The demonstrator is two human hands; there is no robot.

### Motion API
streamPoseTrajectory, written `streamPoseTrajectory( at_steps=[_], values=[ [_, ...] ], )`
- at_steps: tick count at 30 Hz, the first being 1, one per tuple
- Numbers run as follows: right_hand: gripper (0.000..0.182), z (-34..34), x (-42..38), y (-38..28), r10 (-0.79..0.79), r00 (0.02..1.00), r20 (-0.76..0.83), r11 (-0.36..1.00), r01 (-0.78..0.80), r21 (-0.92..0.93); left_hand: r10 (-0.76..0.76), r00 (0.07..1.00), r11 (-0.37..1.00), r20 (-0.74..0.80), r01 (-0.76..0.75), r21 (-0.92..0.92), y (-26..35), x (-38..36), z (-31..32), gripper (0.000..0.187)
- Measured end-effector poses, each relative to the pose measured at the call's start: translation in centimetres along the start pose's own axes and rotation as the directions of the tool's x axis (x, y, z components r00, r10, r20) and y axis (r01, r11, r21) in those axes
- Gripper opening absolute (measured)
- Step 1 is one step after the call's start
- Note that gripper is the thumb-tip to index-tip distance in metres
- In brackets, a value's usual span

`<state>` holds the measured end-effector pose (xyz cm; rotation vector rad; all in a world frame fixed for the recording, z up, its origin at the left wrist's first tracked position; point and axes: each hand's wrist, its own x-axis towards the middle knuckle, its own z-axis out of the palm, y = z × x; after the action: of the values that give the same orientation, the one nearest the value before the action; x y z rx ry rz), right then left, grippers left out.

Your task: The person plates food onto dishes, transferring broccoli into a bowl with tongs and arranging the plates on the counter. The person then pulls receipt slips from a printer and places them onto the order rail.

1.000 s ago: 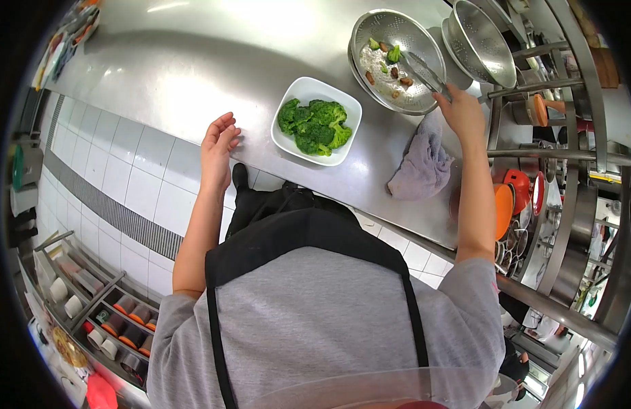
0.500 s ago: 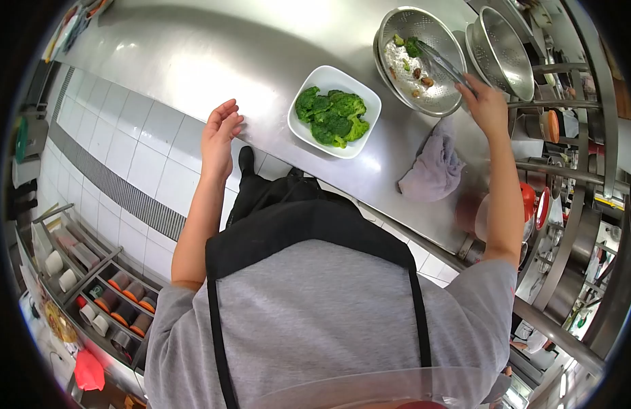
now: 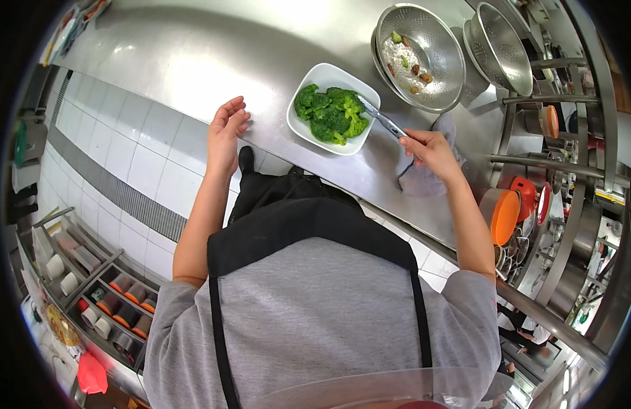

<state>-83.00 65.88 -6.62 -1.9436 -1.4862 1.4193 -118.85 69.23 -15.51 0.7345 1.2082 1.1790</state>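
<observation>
Metal tongs [image 3: 390, 125] are held in my right hand [image 3: 428, 151], their tips at the right part of a white square bowl [image 3: 296, 128]. Several green broccoli pieces [image 3: 331, 114] fill that bowl. My left hand [image 3: 227, 129] hangs by the counter's front edge, left of the bowl, with fingers apart and nothing in it. A perforated metal colander [image 3: 441, 51] at the upper right holds a small broccoli bit, several brown pieces and something whitish. Partly behind my right hand lies a greyish cloth [image 3: 424, 178].
More nested colanders [image 3: 503, 51] stand at the right end of the steel counter [image 3: 165, 58]. Metal rails and shelving [image 3: 567, 167] run along the right, with an orange round item [image 3: 505, 217]. A rack of cups [image 3: 121, 307] is at the lower left.
My right hand with the tongs has moved left and down from the colander to the white bowl. The larger broccoli piece at the tongs' tips has left the colander.
</observation>
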Motion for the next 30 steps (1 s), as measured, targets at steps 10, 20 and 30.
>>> streamPoseTrajectory(
  at_steps=[10, 20, 30],
  values=[
    [0.030, 1.2, -0.7, 0.4, -0.579, 0.786, -0.217, 0.751, 0.411, -0.518, -0.015, 0.999, 1.000, -0.042, 0.016, 0.017, -0.2, -0.5, -0.2, 0.032],
    [0.030, 2.7, -1.1, -0.2, -0.691, 0.687, -0.227, 0.547, 0.291, -0.785, -0.028, 1.000, 0.999, -0.009, 0.029, 0.014, -0.7, -0.4, 0.1, 0.031],
    [0.025, 3.4, 1.0, -9.6, -0.587, 0.800, 0.124, 0.285, 0.348, -0.893, -0.007, 1.000, 1.000, 0.015, 0.007, 0.004, -0.1, -0.5, 1.6, 0.031]
  ],
)
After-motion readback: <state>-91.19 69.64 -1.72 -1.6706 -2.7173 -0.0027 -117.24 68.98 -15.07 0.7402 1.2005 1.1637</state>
